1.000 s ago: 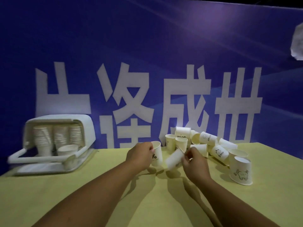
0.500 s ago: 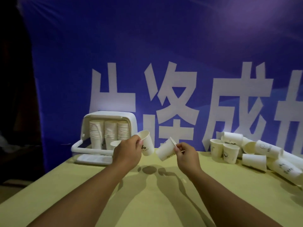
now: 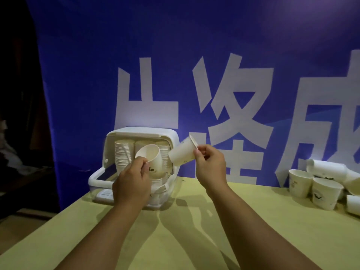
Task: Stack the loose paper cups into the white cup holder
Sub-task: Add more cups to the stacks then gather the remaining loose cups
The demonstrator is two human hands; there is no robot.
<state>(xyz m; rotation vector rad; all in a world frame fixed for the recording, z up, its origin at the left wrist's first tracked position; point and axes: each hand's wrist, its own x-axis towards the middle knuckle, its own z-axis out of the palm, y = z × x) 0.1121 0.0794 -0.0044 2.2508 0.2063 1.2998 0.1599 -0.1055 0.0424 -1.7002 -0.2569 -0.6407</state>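
Now your left hand point(image 3: 132, 184) and right hand point(image 3: 210, 164), each gripping a white paper cup point(image 3: 152, 160), have reached the white plastic cup holder point(image 3: 144, 133); stacking pending.

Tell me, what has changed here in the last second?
The left hand and right hand carried their cups left, from the loose pile to the white cup holder; the left cup is now before its stacks, the right cup beside it. Each hand still grips its cup; the pile stayed put.
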